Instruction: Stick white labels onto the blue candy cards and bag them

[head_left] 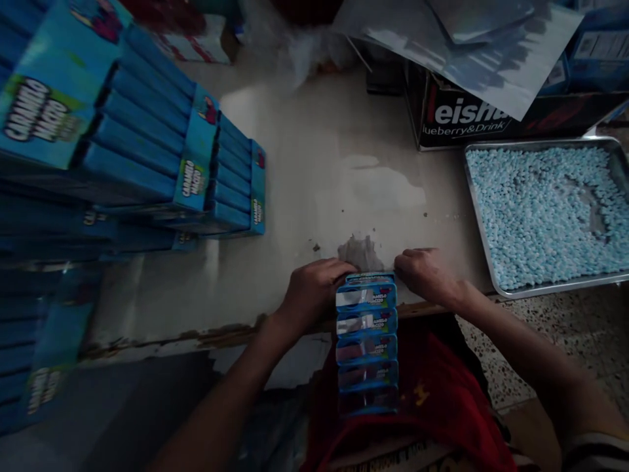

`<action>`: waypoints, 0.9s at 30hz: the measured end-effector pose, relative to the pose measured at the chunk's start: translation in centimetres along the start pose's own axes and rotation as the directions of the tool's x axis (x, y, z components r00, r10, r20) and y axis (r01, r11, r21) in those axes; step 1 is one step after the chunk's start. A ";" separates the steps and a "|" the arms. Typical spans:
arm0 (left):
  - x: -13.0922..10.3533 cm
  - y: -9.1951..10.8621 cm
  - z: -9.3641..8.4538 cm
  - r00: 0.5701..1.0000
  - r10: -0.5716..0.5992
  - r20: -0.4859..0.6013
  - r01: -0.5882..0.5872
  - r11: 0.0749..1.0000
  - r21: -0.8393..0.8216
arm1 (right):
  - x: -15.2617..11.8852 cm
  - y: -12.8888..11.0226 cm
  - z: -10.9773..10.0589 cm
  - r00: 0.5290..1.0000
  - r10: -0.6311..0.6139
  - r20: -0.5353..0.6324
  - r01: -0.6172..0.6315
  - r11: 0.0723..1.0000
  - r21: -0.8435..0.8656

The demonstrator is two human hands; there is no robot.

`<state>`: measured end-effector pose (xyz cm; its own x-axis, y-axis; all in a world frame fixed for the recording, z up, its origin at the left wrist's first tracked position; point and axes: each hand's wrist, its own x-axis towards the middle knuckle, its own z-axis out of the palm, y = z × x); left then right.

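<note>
A row of several small blue candy boxes (367, 349), printed "Caramelo Macizo", runs from the table's front edge back toward my red-clad body. At its far left corner, my left hand (317, 283) is closed on the end box, its fingertips partly hidden. My right hand (426, 274) has its fingers curled in against the far right corner of the same row. The boxes stand packed face to face, with pale shiny patches on their fronts. Just beyond them lies a worn grey patch (361, 252) of the tabletop.
Stacked blue candy packs (135, 141) rise at the left of the table (314, 170). On the right, a metal tray (484, 239) holds many small pale-blue candies. Behind it stands a black carton (427, 121) with silvery sheets (472, 49) on top. Clear plastic (295, 42) lies at the back.
</note>
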<state>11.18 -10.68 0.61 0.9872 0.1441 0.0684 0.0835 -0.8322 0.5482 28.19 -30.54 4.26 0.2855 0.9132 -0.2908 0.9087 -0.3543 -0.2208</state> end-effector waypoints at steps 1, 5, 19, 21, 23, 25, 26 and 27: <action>0.1 0.3 -0.3 1.000 0.007 -0.009 -0.007 1.000 0.012 | -0.2 -0.3 -0.4 0.999 0.046 0.007 -0.046 0.998 0.035; -0.1 2.5 -2.5 0.982 0.033 -0.186 0.002 0.983 0.183 | -1.2 -1.6 -3.1 0.985 0.169 -0.038 -0.158 0.965 0.210; -3.1 9.0 -0.7 0.645 -0.203 -0.737 0.338 0.941 0.036 | -4.9 -7.1 0.3 0.637 0.296 -0.712 -0.118 0.950 0.290; -3.5 8.8 0.1 0.618 -0.158 -0.771 0.304 0.951 0.049 | -5.2 -6.8 1.3 0.576 0.216 -0.789 -0.104 0.976 0.192; -4.5 8.1 0.9 0.616 -0.123 -0.778 0.266 0.962 0.058 | -5.8 -6.4 2.0 0.543 0.102 -0.834 -0.056 0.995 0.086; -5.7 7.0 2.1 0.635 -0.106 -0.765 0.238 0.969 0.064 | -6.5 -5.9 2.7 0.527 0.009 -0.850 0.019 1.000 0.023; -6.1 6.4 2.8 0.645 -0.106 -0.757 0.225 0.973 0.056 | -6.8 -5.7 3.2 0.525 -0.013 -0.851 0.048 0.999 0.015; -6.2 5.8 3.5 0.646 -0.124 -0.753 0.226 0.974 0.033 | -7.0 -5.4 3.7 0.530 -0.019 -0.848 0.067 0.998 0.020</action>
<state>5.98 -18.28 0.44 0.5250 0.5997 0.6040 0.3084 -0.7954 0.5217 20.13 -35.76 4.09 0.3923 0.6610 0.6397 0.9197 -0.2960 -0.2581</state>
